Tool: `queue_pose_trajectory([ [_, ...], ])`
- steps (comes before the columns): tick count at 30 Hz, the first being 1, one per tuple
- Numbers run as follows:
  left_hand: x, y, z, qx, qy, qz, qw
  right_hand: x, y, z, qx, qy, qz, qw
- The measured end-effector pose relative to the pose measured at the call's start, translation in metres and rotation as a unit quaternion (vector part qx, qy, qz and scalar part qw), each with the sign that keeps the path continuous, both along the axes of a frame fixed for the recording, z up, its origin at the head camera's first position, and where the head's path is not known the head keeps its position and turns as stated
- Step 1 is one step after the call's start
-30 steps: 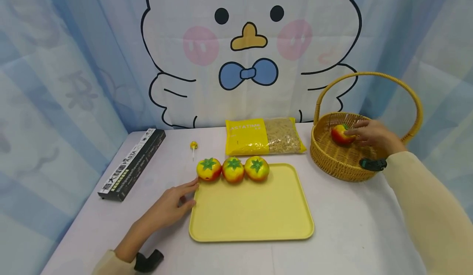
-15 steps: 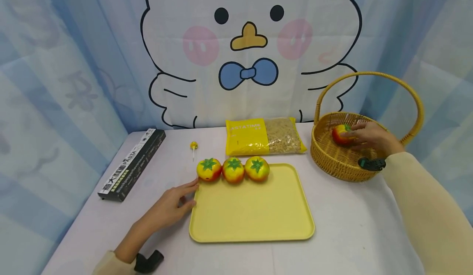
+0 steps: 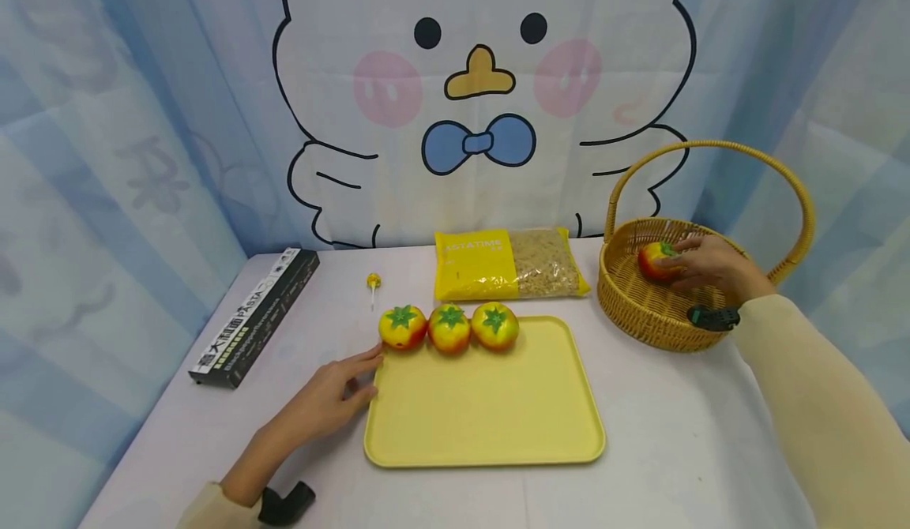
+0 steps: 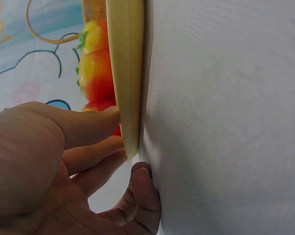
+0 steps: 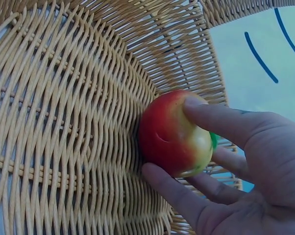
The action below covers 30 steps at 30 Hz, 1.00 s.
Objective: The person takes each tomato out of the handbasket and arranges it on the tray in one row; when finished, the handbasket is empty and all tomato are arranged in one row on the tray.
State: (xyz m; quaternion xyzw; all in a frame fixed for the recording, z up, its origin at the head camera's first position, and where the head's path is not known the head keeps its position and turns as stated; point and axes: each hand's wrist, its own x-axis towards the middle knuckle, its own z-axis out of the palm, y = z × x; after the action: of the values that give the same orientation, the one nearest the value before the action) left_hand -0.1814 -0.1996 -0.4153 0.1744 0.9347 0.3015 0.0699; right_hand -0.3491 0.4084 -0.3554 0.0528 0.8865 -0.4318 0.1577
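Inside the wicker basket (image 3: 636,320) at the right lies a red and yellow toy tomato (image 5: 173,134) with a green top. My right hand (image 3: 714,264) reaches in and holds it, thumb on one side and fingers on the other, against the woven wall. Three similar toy tomatoes (image 3: 449,328) stand in a row along the far edge of the yellow tray (image 3: 486,410). At the tray's left edge rests my left hand (image 3: 330,395), thumb and fingertips touching the rim, fingers loosely extended. In the left wrist view the tray rim (image 4: 128,73) meets those fingertips.
A yellow pasta bag (image 3: 508,264) lies behind the tray. Left of it is a small lollipop (image 3: 373,280), and a black pasta box (image 3: 256,316) lies farther left. The basket's tall handle (image 3: 711,142) arches above my right hand. A printed curtain (image 3: 476,189) borders the table's back.
My right hand has shifted slightly left, its fingers now closer around the toy tomato in the basket. My left hand stays at the tray's edge.
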Motion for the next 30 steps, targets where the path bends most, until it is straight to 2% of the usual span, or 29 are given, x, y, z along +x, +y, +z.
queue_pose_trajectory([
  [4,0.000,0.001,0.000,-0.001,-0.002,0.002,1.0000,0.001,0.001,-0.001,0.031,0.010,-0.001,0.9995],
  [13,-0.001,0.001,0.000,-0.005,-0.007,0.006,0.9999,0.004,-0.001,0.004,0.033,0.015,0.000,0.9993],
  [22,-0.001,0.001,0.000,-0.010,-0.013,0.014,0.9998,0.004,-0.008,0.013,0.050,0.053,0.031,0.9969],
  [30,0.000,0.000,0.000,-0.009,-0.010,0.011,0.9998,0.009,-0.011,0.022,0.074,0.073,0.040,0.9938],
])
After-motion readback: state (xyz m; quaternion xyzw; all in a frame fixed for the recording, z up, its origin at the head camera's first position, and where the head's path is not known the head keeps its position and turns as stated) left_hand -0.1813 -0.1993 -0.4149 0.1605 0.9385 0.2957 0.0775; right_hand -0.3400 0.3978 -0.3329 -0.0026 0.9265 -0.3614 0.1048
